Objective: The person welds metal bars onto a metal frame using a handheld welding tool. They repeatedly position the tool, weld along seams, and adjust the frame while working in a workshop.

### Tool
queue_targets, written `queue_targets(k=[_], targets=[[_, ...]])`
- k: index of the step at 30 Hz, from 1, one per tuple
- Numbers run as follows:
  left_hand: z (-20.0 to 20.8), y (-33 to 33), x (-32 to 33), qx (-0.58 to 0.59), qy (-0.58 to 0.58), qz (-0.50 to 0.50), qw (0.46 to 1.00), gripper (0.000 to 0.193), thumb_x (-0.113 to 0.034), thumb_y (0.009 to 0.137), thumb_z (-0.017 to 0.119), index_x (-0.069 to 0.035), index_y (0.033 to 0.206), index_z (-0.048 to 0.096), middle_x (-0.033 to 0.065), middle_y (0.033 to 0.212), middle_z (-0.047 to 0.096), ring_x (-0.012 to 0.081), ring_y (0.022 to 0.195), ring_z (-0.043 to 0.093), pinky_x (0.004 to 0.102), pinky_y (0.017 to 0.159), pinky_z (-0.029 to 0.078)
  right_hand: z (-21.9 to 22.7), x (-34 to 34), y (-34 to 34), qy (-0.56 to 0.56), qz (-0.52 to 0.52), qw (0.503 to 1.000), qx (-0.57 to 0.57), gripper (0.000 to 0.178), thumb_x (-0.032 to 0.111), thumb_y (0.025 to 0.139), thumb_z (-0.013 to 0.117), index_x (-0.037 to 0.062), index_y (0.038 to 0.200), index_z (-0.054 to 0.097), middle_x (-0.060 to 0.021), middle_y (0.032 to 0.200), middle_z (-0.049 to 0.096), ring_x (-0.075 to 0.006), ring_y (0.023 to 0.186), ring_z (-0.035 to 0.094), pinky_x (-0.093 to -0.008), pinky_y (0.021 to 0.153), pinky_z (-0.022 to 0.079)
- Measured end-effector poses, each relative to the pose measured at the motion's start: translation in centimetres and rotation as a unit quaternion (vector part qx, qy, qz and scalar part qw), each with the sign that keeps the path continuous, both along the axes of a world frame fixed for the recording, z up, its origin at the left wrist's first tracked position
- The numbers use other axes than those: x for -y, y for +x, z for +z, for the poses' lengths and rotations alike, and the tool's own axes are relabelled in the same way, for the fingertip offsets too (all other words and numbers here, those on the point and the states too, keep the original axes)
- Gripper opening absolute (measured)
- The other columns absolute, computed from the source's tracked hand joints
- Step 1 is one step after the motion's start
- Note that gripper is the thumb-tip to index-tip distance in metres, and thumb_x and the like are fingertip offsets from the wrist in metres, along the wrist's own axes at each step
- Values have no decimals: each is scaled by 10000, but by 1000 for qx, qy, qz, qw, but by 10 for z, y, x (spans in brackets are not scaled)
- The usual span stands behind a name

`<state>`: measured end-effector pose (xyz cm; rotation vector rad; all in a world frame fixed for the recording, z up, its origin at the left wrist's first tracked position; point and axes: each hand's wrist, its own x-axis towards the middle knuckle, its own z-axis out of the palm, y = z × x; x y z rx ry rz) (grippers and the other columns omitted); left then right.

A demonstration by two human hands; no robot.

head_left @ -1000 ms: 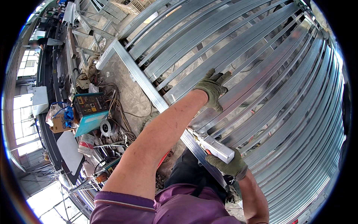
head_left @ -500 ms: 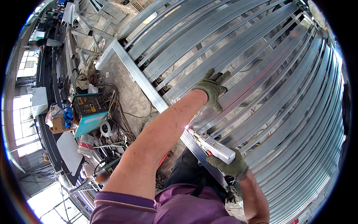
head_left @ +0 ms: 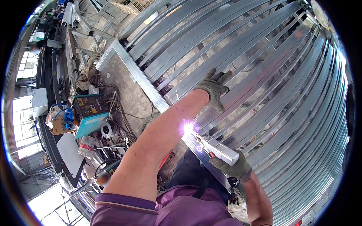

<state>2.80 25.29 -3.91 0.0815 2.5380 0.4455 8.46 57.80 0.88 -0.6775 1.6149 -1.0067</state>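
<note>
My right hand (head_left: pixel 237 169), in a green work glove, is closed around the body of a silver-grey welding gun (head_left: pixel 221 150). The gun's nozzle points left to a bright violet-white arc (head_left: pixel 188 128) at the joint between a slat end and the frame's edge rail (head_left: pixel 139 77). My left hand (head_left: pixel 214 89), gloved the same way, lies on the metal slats (head_left: pixel 260 77) beyond the arc, fingers spread and holding nothing. My left forearm (head_left: pixel 158 132) crosses over the edge rail and hides part of it.
To the left stands a black and turquoise welding machine (head_left: pixel 90 109) with a wire spool (head_left: pixel 107 129) beside it. Cables (head_left: pixel 120 109) trail over the concrete floor. Metal frames (head_left: pixel 90 30) are stacked at the far left. Many parallel slats extend rightward.
The small glow at the nozzle has grown into a bright arc, with light reflected on the rail. Both hands keep nearly the same places.
</note>
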Motion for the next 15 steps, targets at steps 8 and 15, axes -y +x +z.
queue_targets(k=[8,15], targets=[[5,-2,0,20,-13,-1,1000,1034,-698,773,872,-203,1641,604,129,1905,19,329,1753,96,529,1426,22,-8,-8,2,7,9,1000,-25,473,426,961,905,132,1320,815,-74,1164,859,-224,1082,826,-366,913,641],[6,-1,-1,19,-27,-9,999,1037,-737,788,843,-224,1652,590,125,1906,-8,318,1753,99,523,1427,14,-5,-11,1,11,-11,1000,26,484,424,964,905,120,1327,809,-79,1183,857,-221,1107,821,-367,934,641]])
